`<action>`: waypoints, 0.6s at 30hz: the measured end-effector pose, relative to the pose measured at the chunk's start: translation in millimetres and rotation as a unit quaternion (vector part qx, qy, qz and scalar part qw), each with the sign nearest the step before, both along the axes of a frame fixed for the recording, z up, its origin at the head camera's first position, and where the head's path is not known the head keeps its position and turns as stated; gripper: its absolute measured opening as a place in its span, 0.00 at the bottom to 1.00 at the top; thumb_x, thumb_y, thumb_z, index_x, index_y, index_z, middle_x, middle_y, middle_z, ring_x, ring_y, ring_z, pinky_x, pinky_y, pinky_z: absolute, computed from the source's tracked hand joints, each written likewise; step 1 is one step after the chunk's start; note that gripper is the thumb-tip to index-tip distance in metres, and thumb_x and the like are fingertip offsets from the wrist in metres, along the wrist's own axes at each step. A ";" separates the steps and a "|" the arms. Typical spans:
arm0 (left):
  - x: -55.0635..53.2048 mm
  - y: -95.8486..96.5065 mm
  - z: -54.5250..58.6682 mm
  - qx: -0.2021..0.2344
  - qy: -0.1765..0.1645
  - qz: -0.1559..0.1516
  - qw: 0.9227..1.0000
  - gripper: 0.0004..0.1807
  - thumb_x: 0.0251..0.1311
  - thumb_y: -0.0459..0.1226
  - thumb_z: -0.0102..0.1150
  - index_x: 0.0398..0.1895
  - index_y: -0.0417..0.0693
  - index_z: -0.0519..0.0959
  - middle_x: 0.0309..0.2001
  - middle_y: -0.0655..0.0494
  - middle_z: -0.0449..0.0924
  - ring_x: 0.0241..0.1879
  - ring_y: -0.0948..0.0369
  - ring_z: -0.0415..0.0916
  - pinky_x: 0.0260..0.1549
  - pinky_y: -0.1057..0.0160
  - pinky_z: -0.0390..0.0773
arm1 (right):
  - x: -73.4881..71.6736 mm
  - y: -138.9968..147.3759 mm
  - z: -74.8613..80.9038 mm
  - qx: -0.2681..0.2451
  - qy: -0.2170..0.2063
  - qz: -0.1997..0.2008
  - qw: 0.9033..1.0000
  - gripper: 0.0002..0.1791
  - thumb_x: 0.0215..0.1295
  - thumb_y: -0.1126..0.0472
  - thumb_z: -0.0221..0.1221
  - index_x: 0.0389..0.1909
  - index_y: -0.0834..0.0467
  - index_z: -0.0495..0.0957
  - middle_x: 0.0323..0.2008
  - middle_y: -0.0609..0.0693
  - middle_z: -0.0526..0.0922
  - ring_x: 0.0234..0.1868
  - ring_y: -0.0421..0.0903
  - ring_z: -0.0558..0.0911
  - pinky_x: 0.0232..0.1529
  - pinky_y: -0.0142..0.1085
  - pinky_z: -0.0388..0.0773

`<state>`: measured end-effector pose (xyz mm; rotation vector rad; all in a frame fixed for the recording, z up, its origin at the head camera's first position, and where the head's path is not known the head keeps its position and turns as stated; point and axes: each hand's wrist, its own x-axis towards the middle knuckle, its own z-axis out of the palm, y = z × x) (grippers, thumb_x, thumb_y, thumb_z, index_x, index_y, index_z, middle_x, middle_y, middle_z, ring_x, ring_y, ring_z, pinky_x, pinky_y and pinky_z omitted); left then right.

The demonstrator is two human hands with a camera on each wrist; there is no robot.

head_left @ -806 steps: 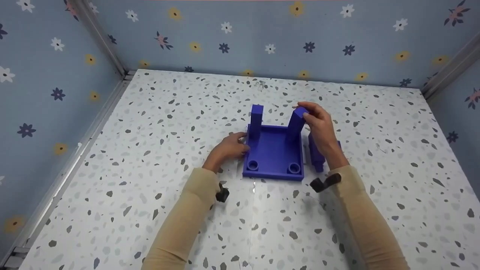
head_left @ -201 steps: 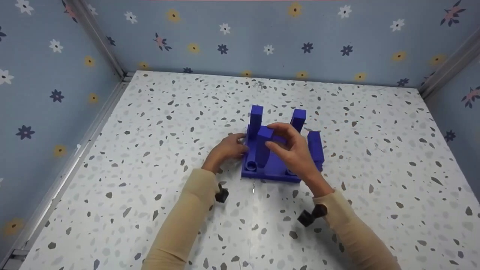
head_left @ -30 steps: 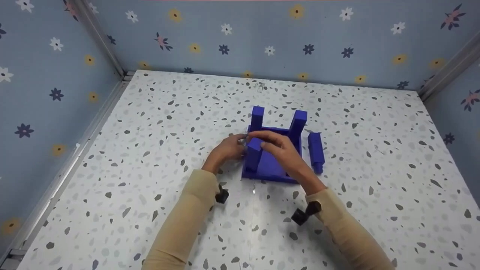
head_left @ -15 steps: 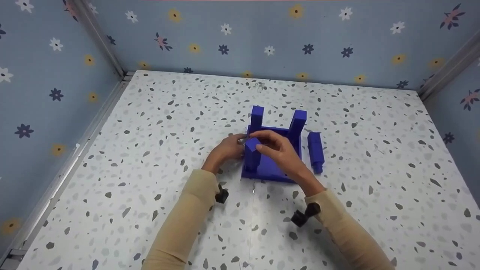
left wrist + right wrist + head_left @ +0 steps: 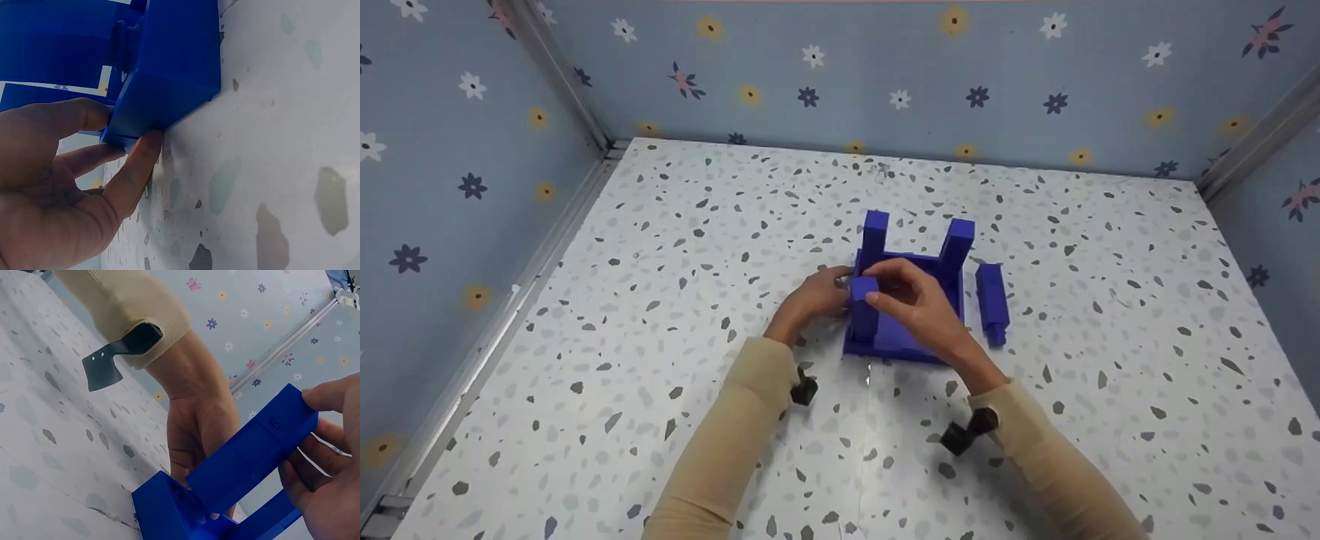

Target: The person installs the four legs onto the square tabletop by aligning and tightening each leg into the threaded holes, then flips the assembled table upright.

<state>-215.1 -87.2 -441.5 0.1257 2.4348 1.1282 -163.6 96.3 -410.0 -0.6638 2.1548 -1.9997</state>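
Observation:
A blue square base (image 5: 904,341) with a raised rim lies on the table. Two blue legs stand at its far corners, the far-left leg (image 5: 874,236) and the far-right leg (image 5: 958,244). My right hand (image 5: 922,304) pinches the upper end of a third leg (image 5: 865,315) between thumb and fingers, over the near-left corner. In the right wrist view this leg (image 5: 253,450) bears a number and leans. Its narrower lower end shows in the left wrist view, but how deep it sits is hidden. My left hand (image 5: 819,294) grips the base's left side wall (image 5: 169,73).
Right of the base a loose blue leg (image 5: 993,306) lies on the speckled tabletop (image 5: 1110,337), its stubby end towards me. Flower-patterned panels (image 5: 885,75) rise behind and at both sides. My right hand covers the base's near-right corner.
Earlier my right hand held the far-right leg, then brought a third leg over the base. Within the last second that leg's top has turned back and forth at the near-left corner. My left hand stays put.

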 end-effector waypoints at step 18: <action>0.0 1.0 0.4 -0.001 -0.002 0.008 1.000 0.33 0.58 0.36 0.52 0.70 0.46 0.63 0.61 0.41 0.72 0.61 0.49 0.69 0.63 0.53 0.66 | 7.0 -2.8 7.6 0.007 0.000 -0.032 0.999 0.18 0.58 0.71 0.62 0.48 0.70 0.71 0.44 0.55 0.77 0.47 0.51 0.78 0.55 0.42 0.76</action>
